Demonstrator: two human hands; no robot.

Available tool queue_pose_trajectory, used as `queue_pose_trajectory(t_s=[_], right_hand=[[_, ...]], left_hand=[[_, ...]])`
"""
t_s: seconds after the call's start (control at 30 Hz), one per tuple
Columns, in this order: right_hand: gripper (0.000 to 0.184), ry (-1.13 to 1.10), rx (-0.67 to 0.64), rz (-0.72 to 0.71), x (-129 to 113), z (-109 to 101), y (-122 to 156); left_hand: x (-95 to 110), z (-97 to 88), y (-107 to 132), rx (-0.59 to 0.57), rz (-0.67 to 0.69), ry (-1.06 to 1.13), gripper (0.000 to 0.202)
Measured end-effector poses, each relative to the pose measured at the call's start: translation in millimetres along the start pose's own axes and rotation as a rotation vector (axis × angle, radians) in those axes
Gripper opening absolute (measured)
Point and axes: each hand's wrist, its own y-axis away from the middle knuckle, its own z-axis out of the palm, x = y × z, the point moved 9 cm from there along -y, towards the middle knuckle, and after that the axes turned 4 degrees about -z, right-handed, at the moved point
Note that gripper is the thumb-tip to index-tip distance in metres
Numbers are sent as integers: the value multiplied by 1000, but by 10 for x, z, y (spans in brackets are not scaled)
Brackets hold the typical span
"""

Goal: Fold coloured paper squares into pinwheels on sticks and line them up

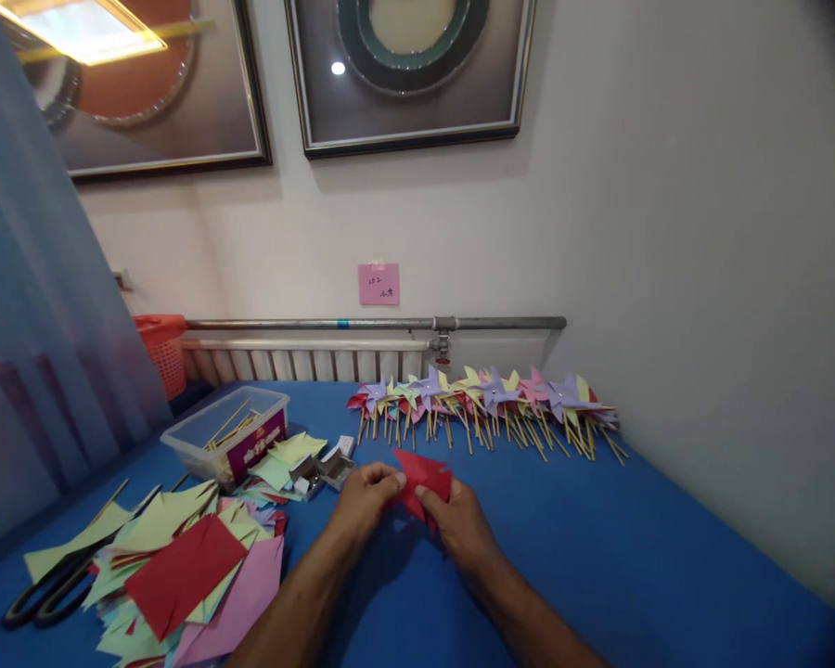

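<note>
On the blue table (598,557) mid-frame, left hand (362,501) and right hand (459,524) pinch the red paper (423,478) tight; neat folding likely needs even corners.

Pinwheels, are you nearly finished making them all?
Not nearly, it seems. Done: a long row of pinwheels on sticks lies at the back. In hand: the left hand and right hand pinch a red paper between them. Left: a big pile of cut papers and spare sticks in the clear box.
</note>
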Motion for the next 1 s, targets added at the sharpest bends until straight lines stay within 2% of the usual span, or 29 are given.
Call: queue_pose_trajectory(t_s=[0.07, 0.23, 0.33, 0.47, 0.6, 0.77, 1.0], right_hand=[[23, 10, -14, -13, -16, 23, 11], [28, 55, 5, -17, 1, 8, 8], [27, 43, -6, -3, 24, 18, 11], [30, -23, -18, 24, 30, 51, 19], [39, -167, -7, 15, -39, 67, 20], [36, -370, -15, 45, -117, 90, 58], [39, -388, 6, 96, -11, 58, 58]], left_hand=[[-42, 42, -18, -43, -15, 15, 27], [-78, 36, -86, 3, 77, -33, 29], [-110, 39, -113, 11, 78, -42, 31], [-141, 40, -110, 23, 40, 10, 35], [-172, 49, -104, 25, 8, 87, 29], [-203, 45, -128, 26, 0, 61, 27], [-191, 86, -99, 4, 23, -7, 25]])
